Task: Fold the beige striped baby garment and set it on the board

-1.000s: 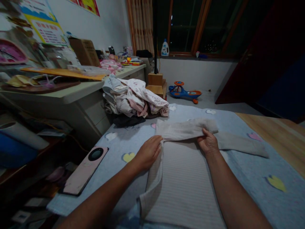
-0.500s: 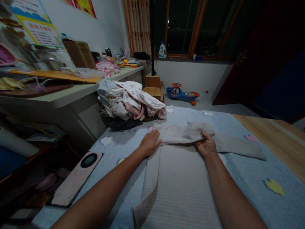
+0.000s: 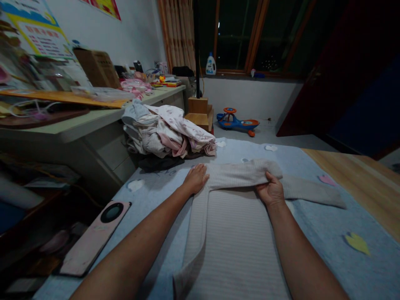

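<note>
A pale grey striped long-sleeved top (image 3: 237, 237) lies spread on the blue bed cover (image 3: 312, 241). One of its sleeves is folded across the upper part, while the other stretches out to the right. My left hand (image 3: 196, 179) rests flat at the fold's left corner, fingers extended and close together. At the right, my right hand (image 3: 271, 189) grips the lower edge of the folded band, thumb on top and the other fingers partly hidden beneath the cloth.
A heap of clothes (image 3: 165, 131) sits at the far left bed corner. A phone (image 3: 93, 241) lies by the left edge. Left stands a cluttered desk (image 3: 84, 125); bare wood (image 3: 350, 175) borders the right. A blue ride-on toy (image 3: 239, 123) is on the floor beyond.
My left hand has shifted slightly up and left, off the fold's corner. The right hand keeps its grip in nearly the same place. The whole view has moved a little.
</note>
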Action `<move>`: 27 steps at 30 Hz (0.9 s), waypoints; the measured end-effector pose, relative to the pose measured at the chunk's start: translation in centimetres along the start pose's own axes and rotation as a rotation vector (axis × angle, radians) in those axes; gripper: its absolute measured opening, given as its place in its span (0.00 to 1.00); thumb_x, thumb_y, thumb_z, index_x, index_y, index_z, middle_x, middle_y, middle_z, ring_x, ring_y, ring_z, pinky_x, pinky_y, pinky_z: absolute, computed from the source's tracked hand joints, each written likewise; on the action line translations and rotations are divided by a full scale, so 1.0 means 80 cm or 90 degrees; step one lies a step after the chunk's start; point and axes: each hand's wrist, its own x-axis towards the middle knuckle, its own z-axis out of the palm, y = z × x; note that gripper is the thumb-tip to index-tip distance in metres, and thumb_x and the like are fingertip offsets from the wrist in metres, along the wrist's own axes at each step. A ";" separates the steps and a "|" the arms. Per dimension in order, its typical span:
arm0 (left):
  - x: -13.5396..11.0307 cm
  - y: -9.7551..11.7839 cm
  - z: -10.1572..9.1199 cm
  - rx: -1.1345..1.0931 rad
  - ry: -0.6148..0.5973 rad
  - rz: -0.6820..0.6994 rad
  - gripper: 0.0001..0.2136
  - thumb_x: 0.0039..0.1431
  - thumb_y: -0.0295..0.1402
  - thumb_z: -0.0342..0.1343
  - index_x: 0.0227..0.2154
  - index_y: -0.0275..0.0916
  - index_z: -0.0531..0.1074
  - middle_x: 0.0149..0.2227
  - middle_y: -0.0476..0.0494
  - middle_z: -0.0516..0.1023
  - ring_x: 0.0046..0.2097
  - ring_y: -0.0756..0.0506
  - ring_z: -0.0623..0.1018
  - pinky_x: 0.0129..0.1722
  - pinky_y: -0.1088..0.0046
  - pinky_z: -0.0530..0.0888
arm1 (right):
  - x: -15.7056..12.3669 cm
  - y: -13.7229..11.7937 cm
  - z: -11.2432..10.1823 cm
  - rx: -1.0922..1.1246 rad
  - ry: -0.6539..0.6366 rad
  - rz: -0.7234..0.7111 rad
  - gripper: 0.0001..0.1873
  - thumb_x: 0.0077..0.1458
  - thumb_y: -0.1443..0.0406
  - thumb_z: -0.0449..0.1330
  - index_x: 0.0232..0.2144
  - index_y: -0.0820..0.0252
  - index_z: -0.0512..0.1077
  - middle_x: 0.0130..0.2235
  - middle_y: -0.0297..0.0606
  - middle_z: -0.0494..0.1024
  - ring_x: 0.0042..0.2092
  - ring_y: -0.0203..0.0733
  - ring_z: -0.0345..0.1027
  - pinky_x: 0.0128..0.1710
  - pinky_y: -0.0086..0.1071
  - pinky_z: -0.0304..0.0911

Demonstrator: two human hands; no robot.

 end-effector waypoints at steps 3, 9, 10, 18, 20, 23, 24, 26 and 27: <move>0.000 0.000 -0.001 -0.009 0.009 0.013 0.25 0.71 0.40 0.38 0.64 0.31 0.58 0.69 0.31 0.58 0.71 0.40 0.55 0.68 0.57 0.54 | -0.001 -0.003 0.001 0.013 0.013 0.002 0.15 0.50 0.71 0.56 0.40 0.57 0.77 0.36 0.34 0.84 0.41 0.41 0.79 0.47 0.40 0.75; 0.000 0.004 0.001 0.011 -0.026 0.007 0.28 0.70 0.45 0.38 0.65 0.32 0.57 0.70 0.31 0.55 0.71 0.37 0.53 0.68 0.53 0.53 | 0.001 -0.003 -0.002 0.003 0.021 -0.009 0.15 0.49 0.71 0.56 0.39 0.56 0.76 0.36 0.33 0.84 0.41 0.41 0.79 0.48 0.39 0.75; 0.000 0.005 0.002 0.012 -0.030 0.000 0.29 0.69 0.46 0.38 0.66 0.33 0.56 0.70 0.31 0.54 0.71 0.37 0.52 0.68 0.52 0.53 | 0.001 -0.003 -0.003 -0.002 0.021 -0.014 0.15 0.49 0.71 0.56 0.39 0.56 0.76 0.36 0.33 0.84 0.40 0.41 0.79 0.48 0.40 0.75; -0.029 0.006 0.000 -0.029 -0.002 0.048 0.24 0.69 0.39 0.39 0.64 0.34 0.60 0.69 0.33 0.59 0.70 0.41 0.58 0.67 0.56 0.57 | 0.004 -0.003 -0.007 -0.011 0.026 -0.054 0.18 0.46 0.72 0.57 0.40 0.57 0.76 0.36 0.31 0.83 0.38 0.40 0.78 0.45 0.39 0.76; -0.051 0.004 -0.005 -0.053 -0.018 0.076 0.24 0.69 0.38 0.39 0.64 0.35 0.60 0.69 0.34 0.58 0.70 0.42 0.57 0.67 0.58 0.57 | 0.004 -0.002 -0.006 -0.011 0.034 -0.060 0.18 0.45 0.73 0.57 0.40 0.57 0.75 0.35 0.31 0.83 0.37 0.40 0.78 0.44 0.37 0.77; -0.092 0.005 -0.014 -0.088 -0.042 0.099 0.25 0.70 0.39 0.39 0.65 0.35 0.58 0.70 0.36 0.57 0.70 0.43 0.56 0.68 0.59 0.56 | 0.004 -0.001 -0.004 -0.006 0.049 -0.057 0.17 0.45 0.73 0.56 0.39 0.58 0.75 0.34 0.31 0.82 0.37 0.39 0.78 0.40 0.34 0.78; -0.107 0.005 -0.017 -0.100 -0.049 0.104 0.25 0.70 0.39 0.38 0.66 0.36 0.58 0.70 0.36 0.57 0.71 0.44 0.55 0.69 0.59 0.56 | 0.004 -0.001 -0.004 -0.005 0.051 -0.055 0.17 0.45 0.73 0.56 0.38 0.58 0.75 0.33 0.31 0.82 0.36 0.39 0.78 0.39 0.33 0.78; -0.135 0.008 -0.023 -0.118 -0.059 0.110 0.25 0.71 0.40 0.38 0.66 0.36 0.57 0.70 0.36 0.56 0.71 0.44 0.55 0.69 0.59 0.55 | 0.005 -0.001 -0.003 -0.004 0.050 -0.055 0.16 0.45 0.73 0.56 0.38 0.58 0.75 0.33 0.31 0.81 0.36 0.39 0.78 0.37 0.34 0.78; -0.148 0.010 -0.025 -0.125 -0.063 0.112 0.25 0.71 0.40 0.38 0.66 0.36 0.57 0.70 0.36 0.55 0.71 0.44 0.55 0.69 0.59 0.55 | 0.005 -0.001 -0.003 -0.004 0.051 -0.055 0.16 0.45 0.73 0.56 0.37 0.57 0.74 0.33 0.31 0.81 0.35 0.39 0.78 0.37 0.34 0.78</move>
